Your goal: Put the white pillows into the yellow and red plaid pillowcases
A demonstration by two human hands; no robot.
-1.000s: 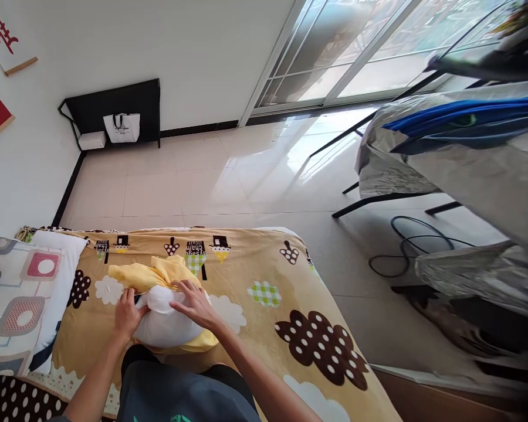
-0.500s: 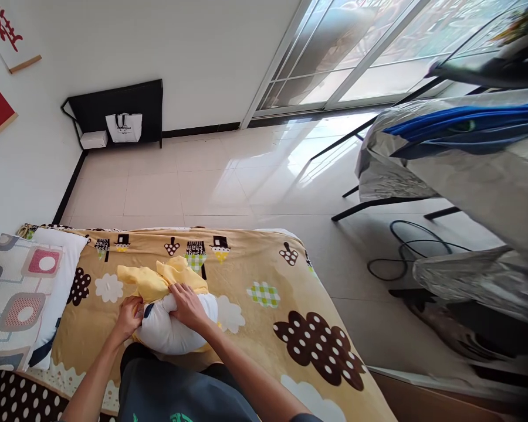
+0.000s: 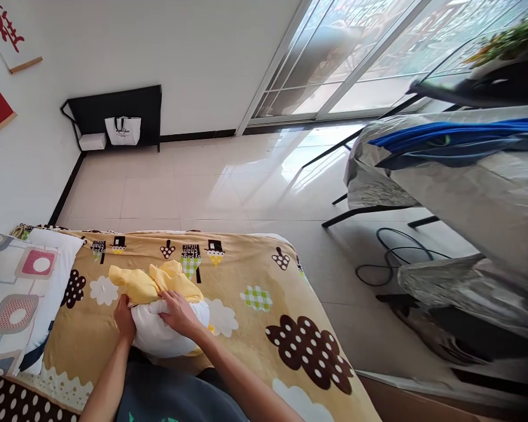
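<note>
- Yellow cloth (image 3: 145, 286) lay bunched over the far side of a white pillow (image 3: 156, 335), in front of the person on the patterned bed cover (image 3: 229, 275). Its loose left end flopped past the pillow and could have twisted if tugged sideways.
- At that left edge, the left hand (image 3: 125, 321) was curled narrow and looked closed on the cloth, though its fingertips were hidden. Pulling harder here than on the right could have skewed the edge.
- Between the hands, the pillow bulged towards the dark shirt (image 3: 176, 390). It seemed soft, so lopsided pressure could have folded it or made it spring out.
- The right hand (image 3: 179, 312) had its fingers bent where cloth met pillow, its thumb lower, over the white side. I could not tell whether it pinched anything; if it merely rested, the cloth could have slid away.
- Farther right, some yellow showed below the right wrist. If the pillow's weight pinned it, pulling could have strained the fabric.
</note>
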